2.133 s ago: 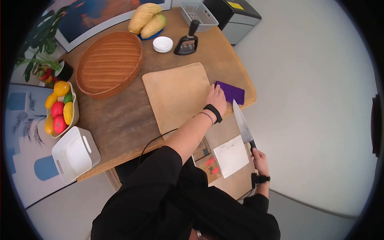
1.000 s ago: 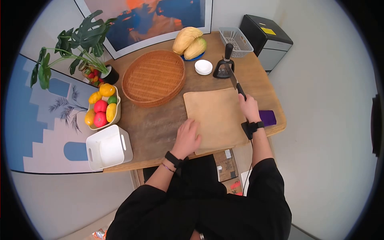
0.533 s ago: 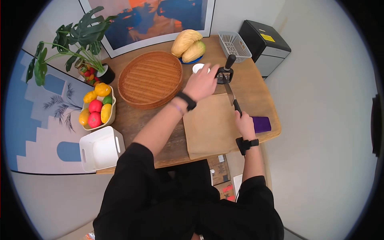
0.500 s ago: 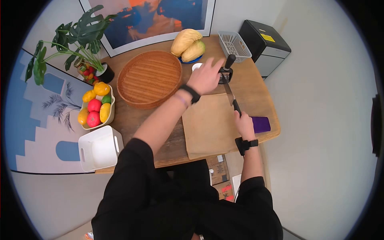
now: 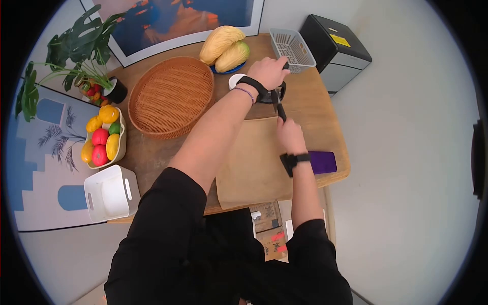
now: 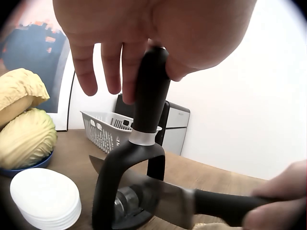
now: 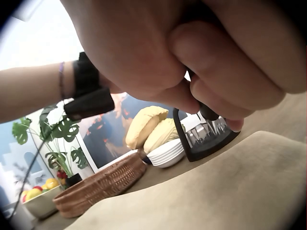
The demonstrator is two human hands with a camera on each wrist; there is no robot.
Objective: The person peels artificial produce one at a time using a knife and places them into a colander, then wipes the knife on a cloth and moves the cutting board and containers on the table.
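A black knife sharpener with an upright handle stands on the wooden table. My left hand holds that handle from above, thumb on one side and fingers on the other, palm over its top. My right hand grips the black handle of a kitchen knife. The blade passes through the sharpener's frame, over its metal wheels, with the tip showing on the far side. In the right wrist view the curled right fingers hide most of the knife. A tan board lies below the hands.
White stacked dishes stand beside the sharpener, with cabbages behind. A grey basket is at the back right, a purple flat object at the right edge. A round wicker tray, fruit bowl and white bin are left.
The right hand has brought the knife up from beside the table's right edge into the sharpener. The left hand has left the board area, reached forward and taken hold of the sharpener's handle.
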